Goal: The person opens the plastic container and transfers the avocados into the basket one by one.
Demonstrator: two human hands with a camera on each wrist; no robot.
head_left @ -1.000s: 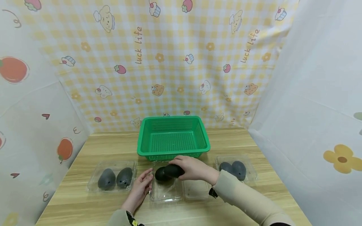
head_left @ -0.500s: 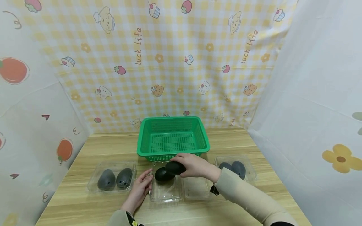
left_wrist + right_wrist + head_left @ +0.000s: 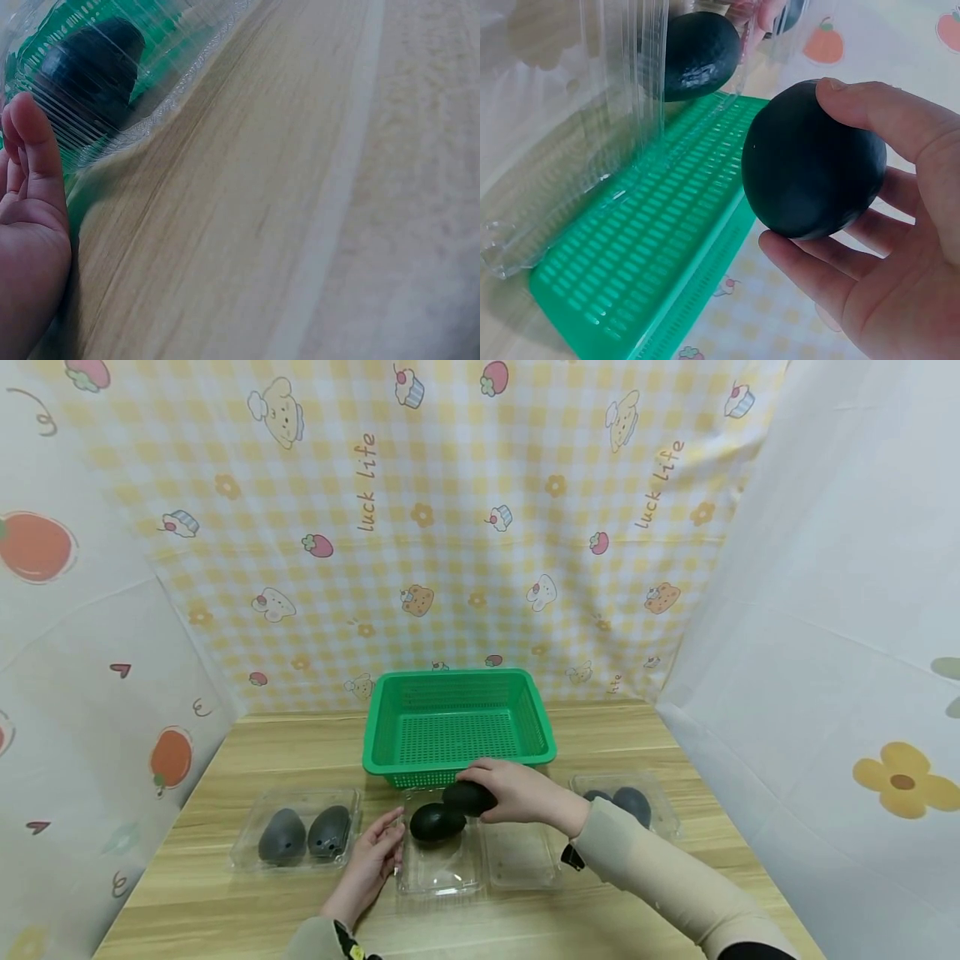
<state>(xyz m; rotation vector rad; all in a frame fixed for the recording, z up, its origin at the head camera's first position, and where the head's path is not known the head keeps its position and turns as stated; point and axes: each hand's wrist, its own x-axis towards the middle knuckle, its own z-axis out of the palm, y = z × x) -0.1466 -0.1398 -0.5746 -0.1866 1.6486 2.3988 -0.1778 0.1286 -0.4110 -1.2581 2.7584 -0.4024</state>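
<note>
Grip | right hand [image 3: 517, 790] wrapped round black oval object [image 3: 468, 798] | left hand [image 3: 367, 858] touching clear box [image 3: 431, 878]

Shows smooth, low-sheen finish on the held oval [image 3: 814, 161] at right of the right wrist view, glossier on the second oval [image 3: 701, 56], upper middle. In the head view, shows thin, shiny clear plastic for the open container [image 3: 442, 867] at lower centre, smooth plastic for the basket [image 3: 420, 768] above, wood-look grain across the worktop [image 3: 450, 935], creased cloth for the backdrop [image 3: 480, 468] at top.
</note>
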